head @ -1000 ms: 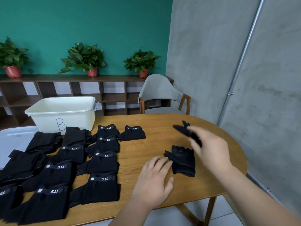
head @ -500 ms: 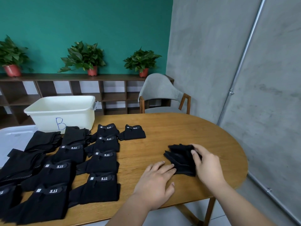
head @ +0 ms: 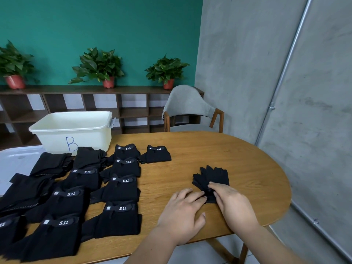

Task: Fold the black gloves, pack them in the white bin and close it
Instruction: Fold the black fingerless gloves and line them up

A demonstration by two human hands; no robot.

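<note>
White bin (head: 76,128) open, left rear of surface (head: 209,149); lid (head: 17,161) beside it. Folded gloves (head: 118,189) in rows. Left hand (head: 182,212) fingers flat, pressing loose glove pair (head: 211,178); right hand (head: 232,202) fingers bent on it, grip unclear.

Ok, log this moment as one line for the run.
step: folding black gloves | left hand: fingertips touch gloves | right hand: presses gloves | white bin: open

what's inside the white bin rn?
Of the white bin only bare inner walls show; nothing rises above the rim. Its floor is hidden behind the near wall, so it cannot be confirmed empty. The folded gloves lie outside on the table.
</note>
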